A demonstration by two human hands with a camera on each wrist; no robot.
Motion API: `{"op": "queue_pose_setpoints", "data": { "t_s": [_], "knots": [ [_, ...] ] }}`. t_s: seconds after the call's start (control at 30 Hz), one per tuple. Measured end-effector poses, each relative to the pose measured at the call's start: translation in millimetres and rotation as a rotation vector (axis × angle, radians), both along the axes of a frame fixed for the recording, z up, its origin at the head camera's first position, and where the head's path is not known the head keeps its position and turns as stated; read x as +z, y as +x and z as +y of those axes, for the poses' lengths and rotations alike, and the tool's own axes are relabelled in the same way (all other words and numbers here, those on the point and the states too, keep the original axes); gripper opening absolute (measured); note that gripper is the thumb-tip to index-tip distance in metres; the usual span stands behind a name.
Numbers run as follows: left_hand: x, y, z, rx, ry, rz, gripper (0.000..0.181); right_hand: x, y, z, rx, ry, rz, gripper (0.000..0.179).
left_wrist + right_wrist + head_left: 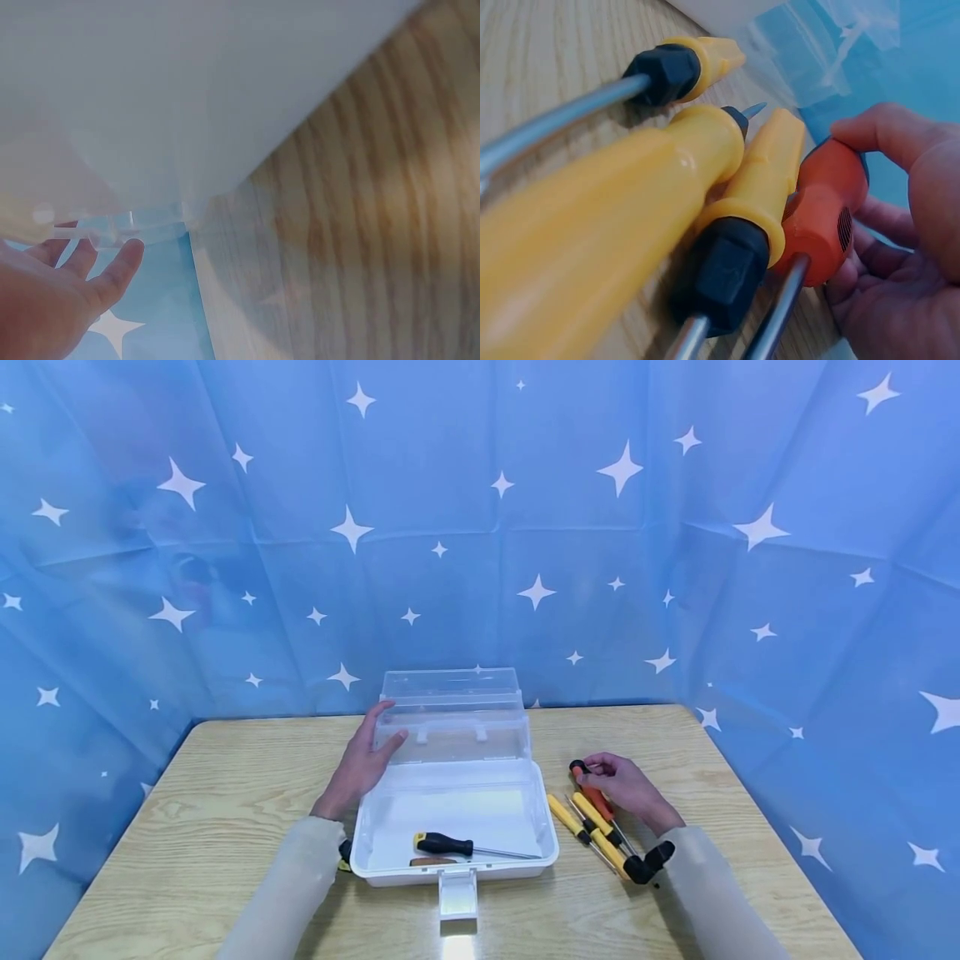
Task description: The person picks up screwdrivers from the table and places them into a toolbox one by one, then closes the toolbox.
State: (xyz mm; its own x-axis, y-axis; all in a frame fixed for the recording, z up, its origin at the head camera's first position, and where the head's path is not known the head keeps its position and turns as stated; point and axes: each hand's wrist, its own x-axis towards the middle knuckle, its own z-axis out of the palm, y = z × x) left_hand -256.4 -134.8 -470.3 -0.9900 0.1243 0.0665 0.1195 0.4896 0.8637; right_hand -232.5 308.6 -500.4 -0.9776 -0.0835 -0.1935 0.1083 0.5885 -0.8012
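Observation:
My left hand point(363, 766) rests at the left edge of the clear lid point(453, 739) of a white toolbox point(551, 843), its thumb and fingers spread and fairly straight. The lid stands raised behind the box. In the right wrist view, my right hand point(900, 225) pinches the orange handle of a screwdriver point(829, 202) between thumb and fingers, its metal shaft low along the table. Beside it lie several yellow-handled screwdrivers point(567, 818). Inside the box are a black-and-yellow screwdriver point(446, 843) and a brown handle point(432, 862), partly hidden by the front wall.
The box's white latch point(457, 897) hangs down in front. A yellow-and-black item point(345, 856) is partly hidden between the left sleeve and the box. The wooden table point(217, 793) meets a blue curtain with white stars point(450, 568) at the back.

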Motion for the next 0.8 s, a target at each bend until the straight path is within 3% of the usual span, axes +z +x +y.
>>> {"op": "queue_pose_setpoints", "data": {
  "t_s": [0.57, 0.8],
  "knots": [
    [-1.3, 0.7, 0.8, 0.004, 0.001, 0.01, 0.064, 0.0, -1.3, 6.7, -0.067, -0.069, -0.016, 0.058],
    [-0.2, 1.8, 0.5, -0.007, -0.001, 0.033, 0.065, 3.0, 1.4, 9.4, -0.051, -0.236, -0.019, 0.055]
  ]
}}
